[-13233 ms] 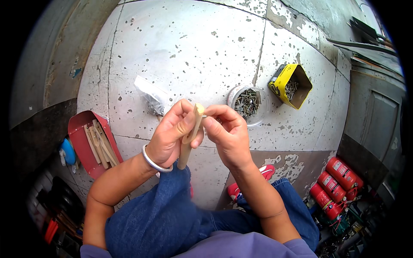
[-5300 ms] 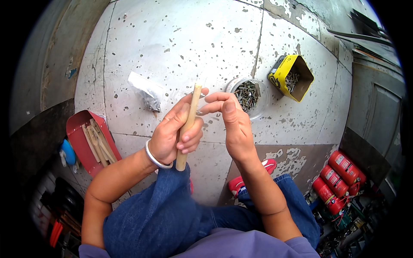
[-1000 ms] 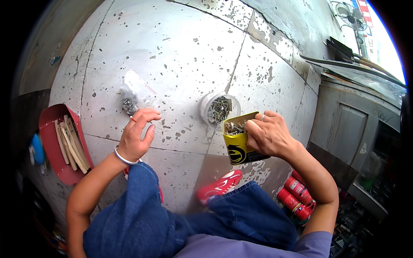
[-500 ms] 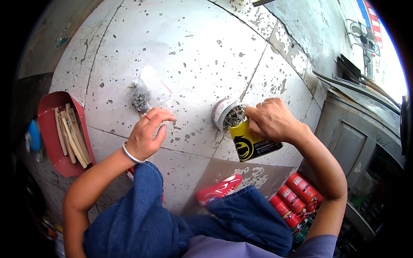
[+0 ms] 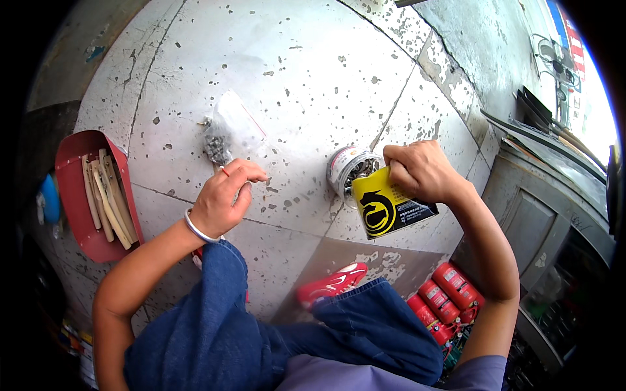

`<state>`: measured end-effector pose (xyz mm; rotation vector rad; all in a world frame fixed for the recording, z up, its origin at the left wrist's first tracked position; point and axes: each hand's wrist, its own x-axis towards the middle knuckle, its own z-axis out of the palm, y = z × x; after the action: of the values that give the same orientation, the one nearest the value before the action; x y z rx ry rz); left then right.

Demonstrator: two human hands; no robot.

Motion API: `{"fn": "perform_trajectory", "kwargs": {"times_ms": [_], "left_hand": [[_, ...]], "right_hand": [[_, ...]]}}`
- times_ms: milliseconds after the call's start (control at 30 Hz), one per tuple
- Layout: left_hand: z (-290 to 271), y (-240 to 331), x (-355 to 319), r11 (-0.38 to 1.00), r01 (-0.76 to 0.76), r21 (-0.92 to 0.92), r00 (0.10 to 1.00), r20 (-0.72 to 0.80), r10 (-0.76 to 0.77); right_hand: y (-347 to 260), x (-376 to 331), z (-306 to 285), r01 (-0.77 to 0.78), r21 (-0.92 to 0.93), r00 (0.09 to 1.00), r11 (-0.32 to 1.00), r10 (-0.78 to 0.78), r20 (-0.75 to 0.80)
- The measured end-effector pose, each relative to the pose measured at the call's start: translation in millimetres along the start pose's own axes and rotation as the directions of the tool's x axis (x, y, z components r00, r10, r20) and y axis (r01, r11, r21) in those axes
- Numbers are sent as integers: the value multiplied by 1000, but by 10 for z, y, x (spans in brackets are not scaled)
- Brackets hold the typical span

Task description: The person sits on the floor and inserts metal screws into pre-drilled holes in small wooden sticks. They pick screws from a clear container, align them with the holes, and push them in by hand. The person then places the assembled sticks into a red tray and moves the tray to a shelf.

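My right hand (image 5: 424, 171) is closed on the upper edge of a yellow and black packet (image 5: 391, 207), flat and printed with a curved arrow. The packet hangs in front of a clear round jar (image 5: 340, 171), covering part of its mouth. Small metal pieces (image 5: 363, 169) fill the tilted jar; their exact kind is too small to tell. Over the floor, my left hand (image 5: 225, 199) has loosely bent fingers, with the thumb apart and nothing visible between them. Just beyond it lies a clear zip bag (image 5: 238, 120) with small grey metal pieces (image 5: 216, 142) gathered at one end.
A red scoop-shaped container (image 5: 72, 189) with several wooden sticks (image 5: 109, 195) stands at left. Several red fire extinguishers (image 5: 454, 285) lie at lower right beside a grey cabinet (image 5: 521, 218). My red shoe (image 5: 336, 283) rests on the speckled tile floor (image 5: 306, 85).
My right hand has risen slightly and shifted right with the packet, whose printed face shows more fully now. The left hand keeps nearly the same pose. The whole view has shifted a little.
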<state>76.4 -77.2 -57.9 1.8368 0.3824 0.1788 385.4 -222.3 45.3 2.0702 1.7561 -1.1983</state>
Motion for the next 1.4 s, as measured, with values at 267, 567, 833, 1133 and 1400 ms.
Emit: {"fn": "perform_trajectory", "kwargs": {"times_ms": [267,567,833,1133,1400], "left_hand": [[142,86,81,999,29,-25,997,66,-27],[648,190,479,921,389,14,815,461,-351],[1238,322,1068,661,745,-85,558,622,-549],[940,677,649,667,744,-35,610,443,-657],[-418,1547,-848,457,884,-95,467,213,-858]], "right_hand": [[107,-298,191,-131,134,977,982,151,-152],[-300,-1353,644,59,166,931,984,5,-364],[-85,-2061,1018,-48,51,835,998,68,-546],[227,-864,362,104,103,527,989,33,-849],[-205,398,383,378,-201,541,904,-392,-744]]}}
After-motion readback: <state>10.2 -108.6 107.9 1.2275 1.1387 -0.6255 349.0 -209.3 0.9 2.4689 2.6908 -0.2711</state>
